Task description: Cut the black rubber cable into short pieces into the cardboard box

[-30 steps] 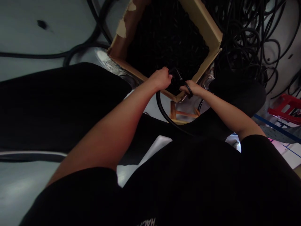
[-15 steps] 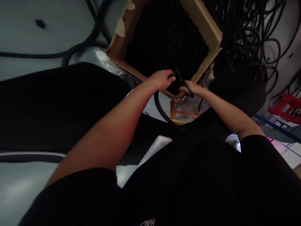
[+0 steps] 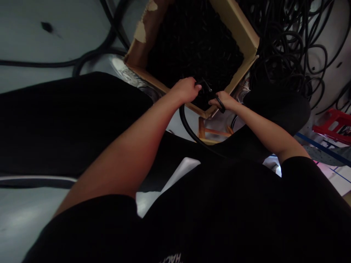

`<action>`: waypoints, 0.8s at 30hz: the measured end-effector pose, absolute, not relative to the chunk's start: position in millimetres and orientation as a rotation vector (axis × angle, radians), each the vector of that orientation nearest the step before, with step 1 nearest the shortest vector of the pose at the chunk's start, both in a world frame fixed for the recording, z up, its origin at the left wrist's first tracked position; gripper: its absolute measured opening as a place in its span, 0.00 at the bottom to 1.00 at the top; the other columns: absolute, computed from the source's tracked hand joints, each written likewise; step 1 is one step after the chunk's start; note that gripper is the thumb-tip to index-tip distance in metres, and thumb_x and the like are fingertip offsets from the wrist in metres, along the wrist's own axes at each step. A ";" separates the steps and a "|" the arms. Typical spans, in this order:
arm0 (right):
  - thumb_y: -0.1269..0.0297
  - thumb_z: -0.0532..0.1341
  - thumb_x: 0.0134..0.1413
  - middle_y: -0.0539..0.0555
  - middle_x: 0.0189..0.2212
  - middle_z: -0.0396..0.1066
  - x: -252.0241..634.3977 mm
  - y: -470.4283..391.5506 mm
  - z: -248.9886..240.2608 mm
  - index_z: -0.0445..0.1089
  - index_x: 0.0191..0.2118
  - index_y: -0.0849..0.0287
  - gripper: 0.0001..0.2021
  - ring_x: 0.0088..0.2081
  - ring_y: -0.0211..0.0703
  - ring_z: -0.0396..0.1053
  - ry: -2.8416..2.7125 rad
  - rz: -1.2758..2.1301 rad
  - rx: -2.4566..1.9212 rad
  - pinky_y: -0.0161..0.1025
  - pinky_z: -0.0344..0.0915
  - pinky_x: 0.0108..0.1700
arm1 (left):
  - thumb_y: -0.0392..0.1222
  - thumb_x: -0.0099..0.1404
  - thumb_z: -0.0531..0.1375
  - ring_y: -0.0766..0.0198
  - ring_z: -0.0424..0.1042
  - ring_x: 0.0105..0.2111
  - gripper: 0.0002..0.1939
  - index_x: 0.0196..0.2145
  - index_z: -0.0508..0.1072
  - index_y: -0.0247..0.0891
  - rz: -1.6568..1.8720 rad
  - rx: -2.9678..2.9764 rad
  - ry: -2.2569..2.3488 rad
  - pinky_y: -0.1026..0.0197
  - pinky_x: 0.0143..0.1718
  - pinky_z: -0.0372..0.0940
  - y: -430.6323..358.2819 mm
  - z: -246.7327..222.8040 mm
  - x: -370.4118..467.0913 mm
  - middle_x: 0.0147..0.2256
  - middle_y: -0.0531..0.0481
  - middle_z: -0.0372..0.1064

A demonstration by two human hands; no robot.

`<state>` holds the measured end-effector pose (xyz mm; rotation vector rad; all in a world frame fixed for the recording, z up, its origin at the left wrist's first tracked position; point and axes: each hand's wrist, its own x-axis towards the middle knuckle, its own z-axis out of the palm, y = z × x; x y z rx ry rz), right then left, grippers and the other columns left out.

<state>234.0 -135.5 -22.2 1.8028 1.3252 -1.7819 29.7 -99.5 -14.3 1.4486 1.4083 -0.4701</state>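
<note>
Clutching long black rubbery-looking hose (image 3: 187, 127) in left hand (image 3: 186, 89), fingers wrapped round | gripping black loop-handled scissors (image 3: 221, 105) in right hand (image 3: 226, 99) | right over near corner of open brown cardboard box (image 3: 246, 40) full of little black bits (image 3: 199, 47), lol

We look down on a grey floor (image 3: 22, 40); across its upper left we see a thick black hose (image 3: 41, 64) lying in curves, with a small dark piece (image 3: 47, 27) well apart from it; a white shoe (image 3: 124, 71) rests just beside a cardboard box (image 3: 245, 40), whose underside we cannot see; at the upper right we find black tubes (image 3: 290, 56) heaped in loose loops.
</note>
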 end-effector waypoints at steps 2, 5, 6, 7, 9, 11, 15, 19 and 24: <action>0.70 0.68 0.70 0.49 0.24 0.68 232.5 -137.8 -22.8 0.69 0.28 0.57 0.17 0.30 0.39 0.66 1.265 -1.803 1.807 0.36 0.60 0.32 | 0.51 0.85 0.56 0.34 0.80 0.72 0.32 0.77 0.79 0.34 -0.453 1.442 1.400 0.42 0.75 0.72 -100.9 -16.8 29.7 0.68 0.29 0.84; 0.74 0.65 0.71 0.48 0.25 0.67 230.9 -140.0 -22.0 0.69 0.28 0.57 0.16 0.30 0.38 0.65 1.267 -1.907 1.699 0.35 0.61 0.34 | 0.49 0.86 0.55 0.39 0.82 0.69 0.31 0.78 0.77 0.37 -0.407 1.439 1.361 0.46 0.73 0.72 -104.3 -22.2 28.4 0.64 0.33 0.86; 0.75 0.65 0.70 0.47 0.25 0.66 230.8 -140.2 -21.5 0.68 0.28 0.57 0.16 0.30 0.37 0.64 1.302 -1.923 1.673 0.35 0.60 0.34 | 0.50 0.87 0.55 0.40 0.83 0.68 0.30 0.78 0.76 0.38 -0.394 1.444 1.345 0.47 0.72 0.72 -105.6 -24.1 27.8 0.63 0.35 0.86; 0.76 0.65 0.68 0.46 0.25 0.64 231.0 -139.9 -21.0 0.67 0.28 0.57 0.16 0.31 0.37 0.63 1.338 -1.933 1.655 0.35 0.59 0.35 | 0.50 0.87 0.55 0.41 0.83 0.67 0.30 0.78 0.77 0.39 -0.384 1.455 1.331 0.48 0.71 0.73 -106.7 -26.0 27.2 0.62 0.36 0.86; 0.77 0.66 0.66 0.46 0.26 0.64 231.3 -138.5 -19.6 0.67 0.28 0.57 0.15 0.32 0.37 0.62 1.376 -1.939 1.643 0.36 0.58 0.35 | 0.51 0.87 0.56 0.41 0.83 0.67 0.29 0.76 0.78 0.40 -0.373 1.493 1.306 0.48 0.70 0.73 -108.3 -29.2 26.3 0.61 0.37 0.87; 0.75 0.66 0.64 0.46 0.27 0.65 231.4 -136.4 -17.8 0.67 0.29 0.57 0.13 0.33 0.38 0.63 1.391 -1.929 1.650 0.37 0.59 0.36 | 0.52 0.86 0.57 0.41 0.82 0.67 0.28 0.75 0.80 0.41 -0.375 1.529 1.287 0.48 0.69 0.73 -108.9 -31.3 26.0 0.62 0.38 0.86; 0.71 0.66 0.64 0.47 0.26 0.66 231.0 -134.6 -15.2 0.69 0.29 0.57 0.11 0.33 0.40 0.64 1.396 -1.889 1.652 0.37 0.60 0.36 | 0.51 0.85 0.57 0.40 0.82 0.68 0.29 0.75 0.81 0.40 -0.399 1.541 1.256 0.47 0.70 0.73 -107.5 -30.4 27.5 0.64 0.36 0.86; 0.68 0.67 0.68 0.49 0.26 0.67 230.3 -136.6 -14.4 0.70 0.30 0.57 0.12 0.32 0.40 0.65 1.327 -1.803 1.735 0.36 0.59 0.35 | 0.48 0.85 0.55 0.38 0.81 0.69 0.30 0.75 0.81 0.37 -0.419 1.540 1.295 0.46 0.70 0.73 -104.9 -25.4 29.5 0.66 0.34 0.85; 0.66 0.70 0.66 0.48 0.26 0.64 228.4 -133.4 -10.9 0.70 0.29 0.57 0.13 0.32 0.39 0.65 1.339 -1.662 1.834 0.37 0.58 0.33 | 0.48 0.86 0.53 0.38 0.81 0.69 0.30 0.74 0.82 0.35 -0.425 1.547 1.347 0.45 0.70 0.73 -102.3 -25.5 28.1 0.66 0.32 0.85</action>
